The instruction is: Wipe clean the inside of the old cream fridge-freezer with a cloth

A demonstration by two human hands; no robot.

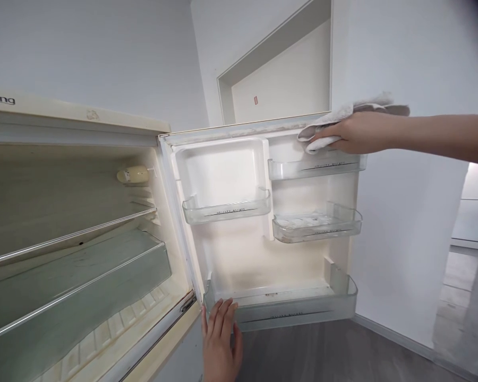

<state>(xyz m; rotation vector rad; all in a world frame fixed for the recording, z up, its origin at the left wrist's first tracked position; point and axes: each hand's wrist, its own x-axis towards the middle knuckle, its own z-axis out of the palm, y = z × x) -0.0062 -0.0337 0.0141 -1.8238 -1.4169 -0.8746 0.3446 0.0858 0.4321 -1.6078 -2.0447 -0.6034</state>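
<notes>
My right hand [366,131] is closed around a white cloth [334,118], pressed against the top edge of the open fridge door [239,254] near its far upper corner. Part of the cloth hangs below my fingers, above the upper right door shelf [289,170]. Low on the door, my left hand [222,339] rests its outstretched fingers on the front left corner of the clear bottom door shelf [298,312]. Its thumb stands apart from the fingers. Brownish grime marks the seal [258,130] along the door's top.
Left of the door is the fridge interior, with a glass shelf [83,233], a greenish drawer [83,297] and a lamp cover [133,174]. Two more clear door shelves, left [227,208] and right [318,231], stick out. A wall niche [282,74] and pale wall [398,239] stand behind.
</notes>
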